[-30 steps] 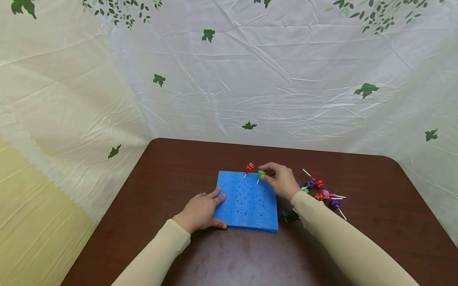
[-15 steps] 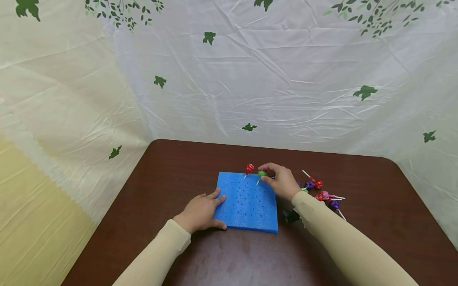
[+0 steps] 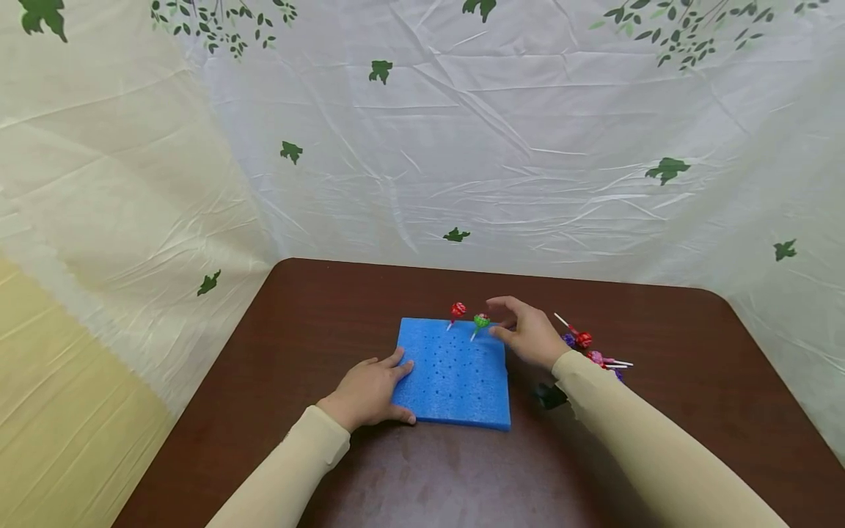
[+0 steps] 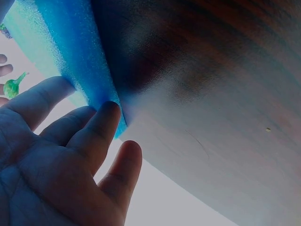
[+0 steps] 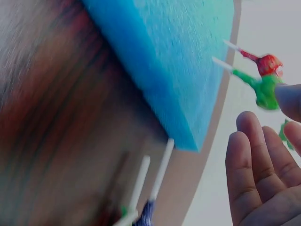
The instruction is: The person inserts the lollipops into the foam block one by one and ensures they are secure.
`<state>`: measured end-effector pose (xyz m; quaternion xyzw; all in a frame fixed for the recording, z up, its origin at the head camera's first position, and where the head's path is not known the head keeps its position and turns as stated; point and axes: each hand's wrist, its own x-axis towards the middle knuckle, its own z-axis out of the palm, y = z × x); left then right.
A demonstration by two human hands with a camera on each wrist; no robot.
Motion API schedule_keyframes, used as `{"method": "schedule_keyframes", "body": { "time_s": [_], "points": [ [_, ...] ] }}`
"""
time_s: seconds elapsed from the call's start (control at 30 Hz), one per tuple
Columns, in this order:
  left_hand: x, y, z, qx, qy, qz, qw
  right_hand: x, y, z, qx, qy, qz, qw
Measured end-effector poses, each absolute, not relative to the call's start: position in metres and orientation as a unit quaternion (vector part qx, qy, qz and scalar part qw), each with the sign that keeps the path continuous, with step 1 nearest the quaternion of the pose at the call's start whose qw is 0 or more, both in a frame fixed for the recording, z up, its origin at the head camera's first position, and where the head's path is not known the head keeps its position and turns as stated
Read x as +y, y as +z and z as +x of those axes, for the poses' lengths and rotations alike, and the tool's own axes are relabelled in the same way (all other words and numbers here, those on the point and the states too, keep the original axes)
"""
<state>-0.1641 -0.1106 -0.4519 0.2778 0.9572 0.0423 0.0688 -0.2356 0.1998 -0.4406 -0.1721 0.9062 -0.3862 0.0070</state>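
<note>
A blue foam block (image 3: 455, 378) with rows of small holes lies flat on the table. At its left edge rests my left hand (image 3: 365, 392), fingers spread; the left wrist view shows those fingertips against the foam's side. Two lollipops stand by their sticks in the foam's far part: a red one (image 3: 458, 309) and, to its right, a green one (image 3: 481, 321). Just right of the green lollipop is my right hand (image 3: 531, 339), thumb and fingers parted with nothing held. In the right wrist view, the thumb overlaps the green wrapper (image 5: 267, 94).
Loose lollipops in red (image 3: 584, 339), pink (image 3: 595, 357) and purple (image 3: 568, 339) wrappers lie right of the foam, partly hidden by my right arm. A dark object (image 3: 550, 396) sits under that forearm. A leaf-patterned curtain (image 3: 422, 161) hangs behind the brown table (image 3: 343, 293).
My right hand has let go of the green lollipop and shifted slightly right, its fingers parting. The lollipop stays standing in the foam. My left hand keeps its place.
</note>
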Motion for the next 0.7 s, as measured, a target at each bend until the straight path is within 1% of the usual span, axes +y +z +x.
{"method": "schedule_keyframes", "body": {
  "time_s": [0.37, 0.7],
  "points": [
    [-0.111, -0.452, -0.163, 0.958, 0.051, 0.271, 0.076, 0.230, -0.425, -0.227, 0.905, -0.390, -0.167, 0.001],
    [-0.110, -0.453, -0.163, 0.958, 0.049, 0.273, 0.073, 0.262, -0.430, -0.208, 0.912, -0.379, -0.159, -0.007]
  ]
}}
